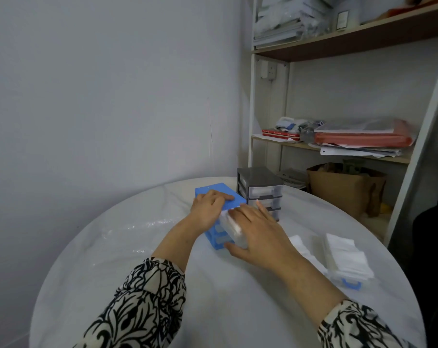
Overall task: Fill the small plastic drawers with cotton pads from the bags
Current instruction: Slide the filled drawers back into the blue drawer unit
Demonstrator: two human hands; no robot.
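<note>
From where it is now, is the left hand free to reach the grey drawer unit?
Probably not yet: the left hand presses the top of the blue drawer unit, steadying it. The grey drawer unit stands just behind.

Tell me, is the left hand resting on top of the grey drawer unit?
No, the left hand rests flat on the blue drawer unit.

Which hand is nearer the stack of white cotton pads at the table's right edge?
Right. The right hand holds a drawer at the blue plastic drawer unit, beside the stack of white cotton pads; the left hand rests atop it, farther away.
</note>
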